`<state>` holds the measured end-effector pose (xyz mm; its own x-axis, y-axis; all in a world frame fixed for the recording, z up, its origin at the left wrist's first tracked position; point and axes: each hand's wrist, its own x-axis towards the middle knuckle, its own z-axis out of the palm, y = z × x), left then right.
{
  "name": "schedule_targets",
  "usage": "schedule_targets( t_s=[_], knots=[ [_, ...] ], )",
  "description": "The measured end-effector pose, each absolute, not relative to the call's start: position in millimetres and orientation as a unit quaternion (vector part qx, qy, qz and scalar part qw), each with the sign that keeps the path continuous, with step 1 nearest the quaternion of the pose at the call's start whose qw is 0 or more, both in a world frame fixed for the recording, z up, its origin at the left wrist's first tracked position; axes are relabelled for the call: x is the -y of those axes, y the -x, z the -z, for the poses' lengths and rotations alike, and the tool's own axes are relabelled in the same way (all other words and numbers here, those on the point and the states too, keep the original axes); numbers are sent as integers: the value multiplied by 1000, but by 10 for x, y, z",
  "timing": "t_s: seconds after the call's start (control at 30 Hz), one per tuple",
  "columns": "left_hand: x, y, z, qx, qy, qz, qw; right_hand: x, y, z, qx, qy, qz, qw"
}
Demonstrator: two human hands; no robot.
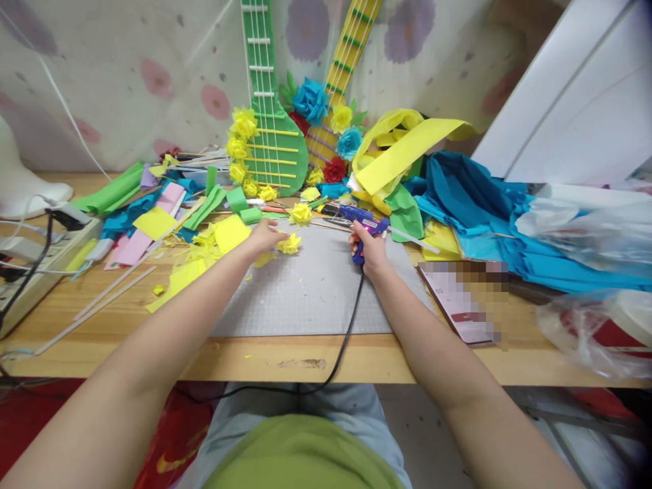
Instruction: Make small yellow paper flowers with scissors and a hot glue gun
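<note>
While the right hand (373,255) grips the glue gun (371,227), left hand (265,236): part-curled, fingers at the near yellow flower (290,244); cannot tell if pinching or only touching.
Glue gun: one, handle in the right fist, over the far right part of the grey mat (305,299); black cord (351,326) runs off the table edge.
Near yellow flower: one, over the mat's far left part; second loose flower (300,214) just beyond.
Progress: partway, I'd judge; green instrument (300,157) already carries flowers down one side, two loose ones look unattached, total left unclear.
Green instrument: one; four yellow flowers (237,147) on its edge (fifth at the base, maybe loose).
Yellow instrument (340,68): one, behind; two blue flowers, two red, at least one yellow.
Paper scraps (231,234): many, too jumbled to count.
Outer stuff: one phone (442,285), one power strip (45,268).
</note>
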<state>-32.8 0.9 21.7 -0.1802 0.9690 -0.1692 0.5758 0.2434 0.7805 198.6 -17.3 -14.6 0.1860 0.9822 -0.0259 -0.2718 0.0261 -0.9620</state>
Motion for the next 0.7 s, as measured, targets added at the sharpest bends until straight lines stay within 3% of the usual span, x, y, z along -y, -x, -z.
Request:
schedule_targets(
  t_s=[0.33, 0.7],
  knots=[
    [-38, 402, -129, -704, -600, -251, 287, 179, -1979, 143, 379, 468, -517, 608],
    [32, 695, -341, -714, -573, -298, 269, 165, -1971, 150, 373, 467, -517, 613]
  ],
)
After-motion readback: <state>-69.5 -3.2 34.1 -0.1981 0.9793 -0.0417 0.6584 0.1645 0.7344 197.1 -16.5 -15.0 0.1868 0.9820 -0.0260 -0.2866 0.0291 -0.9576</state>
